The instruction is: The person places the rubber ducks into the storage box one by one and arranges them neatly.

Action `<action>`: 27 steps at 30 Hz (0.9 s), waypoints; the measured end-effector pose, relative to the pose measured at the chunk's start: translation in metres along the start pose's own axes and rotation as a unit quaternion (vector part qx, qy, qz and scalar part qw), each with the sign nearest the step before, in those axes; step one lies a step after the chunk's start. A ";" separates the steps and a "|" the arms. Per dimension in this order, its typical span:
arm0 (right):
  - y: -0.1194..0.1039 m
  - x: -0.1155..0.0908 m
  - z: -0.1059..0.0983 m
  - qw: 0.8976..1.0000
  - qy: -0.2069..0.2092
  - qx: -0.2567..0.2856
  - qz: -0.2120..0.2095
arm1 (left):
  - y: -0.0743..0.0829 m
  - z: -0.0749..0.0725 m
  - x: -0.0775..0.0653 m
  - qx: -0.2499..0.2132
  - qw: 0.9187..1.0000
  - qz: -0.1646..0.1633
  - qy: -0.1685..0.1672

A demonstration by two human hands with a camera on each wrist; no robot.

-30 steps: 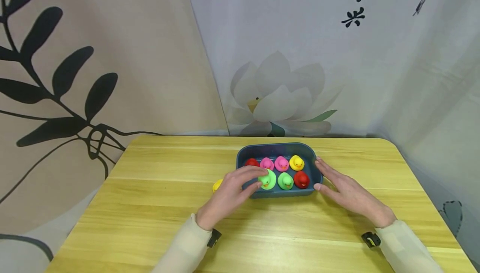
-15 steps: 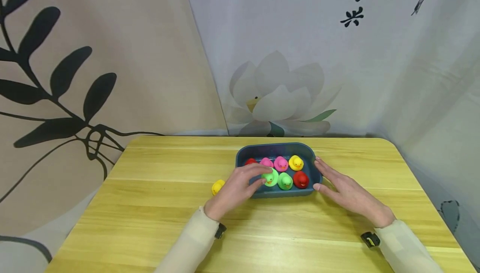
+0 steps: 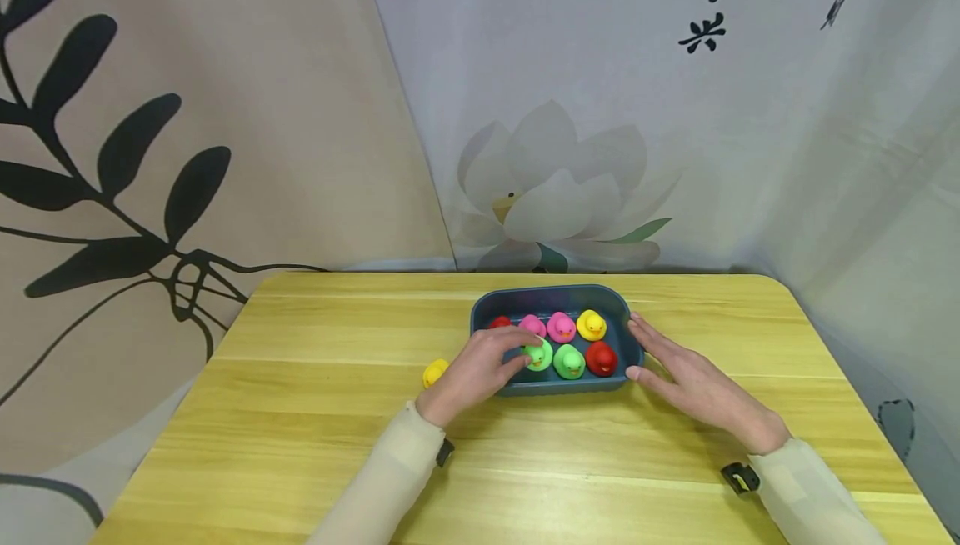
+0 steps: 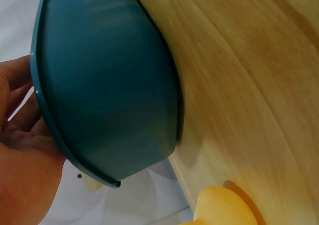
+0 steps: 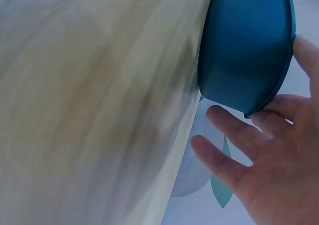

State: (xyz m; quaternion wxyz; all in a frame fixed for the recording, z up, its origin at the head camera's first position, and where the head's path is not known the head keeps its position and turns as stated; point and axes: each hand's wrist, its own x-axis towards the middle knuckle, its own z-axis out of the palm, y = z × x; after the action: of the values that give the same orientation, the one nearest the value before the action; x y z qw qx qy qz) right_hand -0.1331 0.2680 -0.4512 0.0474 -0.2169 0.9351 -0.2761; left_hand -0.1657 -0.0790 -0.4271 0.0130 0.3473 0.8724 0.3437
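Observation:
A dark blue-green plastic tray (image 3: 570,387) holds two rows of small rubber ducks. My left hand (image 3: 474,372) reaches over the tray's left end, thumb and fingertips on a light green duck (image 3: 538,354) in the front row. Beside it sit a green duck (image 3: 569,362) and a red duck (image 3: 602,358). The back row has a partly covered red duck (image 3: 500,322), two pink ducks (image 3: 561,327) and a yellow duck (image 3: 592,326). My right hand (image 3: 701,384) rests against the tray's right end, fingers extended; the right wrist view shows fingertips at its rim.
A yellow duck (image 3: 434,372) stands on the wooden table (image 3: 337,445), left of the tray and close to my left wrist. Behind the table hangs a printed cloth (image 3: 562,70) with a lotus and leaves.
My left hand moved slightly right, and the light green duck shifted a little right and away, settling in the front row. The right hand has stayed at the tray's end.

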 end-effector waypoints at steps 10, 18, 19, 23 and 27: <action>0.000 0.000 0.000 1.000 -0.001 0.002 0.001 | -0.005 0.005 0.008 0.044 0.998 -0.017 -0.036; 0.001 -0.001 0.000 1.000 0.001 0.003 0.001 | -0.006 0.008 0.014 0.057 0.996 -0.036 -0.066; 0.002 0.000 0.000 1.000 0.001 0.003 0.001 | -0.006 0.009 0.014 0.058 0.995 -0.040 -0.069; 0.002 0.000 0.000 1.000 0.000 0.004 0.001 | -0.005 0.010 0.016 0.062 0.994 -0.054 -0.079; 0.002 -0.001 0.001 1.000 0.002 0.005 0.000 | -0.004 0.011 0.017 0.065 0.993 -0.062 -0.079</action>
State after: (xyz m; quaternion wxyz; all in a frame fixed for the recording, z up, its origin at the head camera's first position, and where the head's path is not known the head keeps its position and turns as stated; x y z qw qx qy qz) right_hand -0.1330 0.2694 -0.4528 0.0461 -0.2162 0.9339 -0.2809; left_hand -0.1783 -0.0645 -0.4340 0.0804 0.3191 0.9088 0.2565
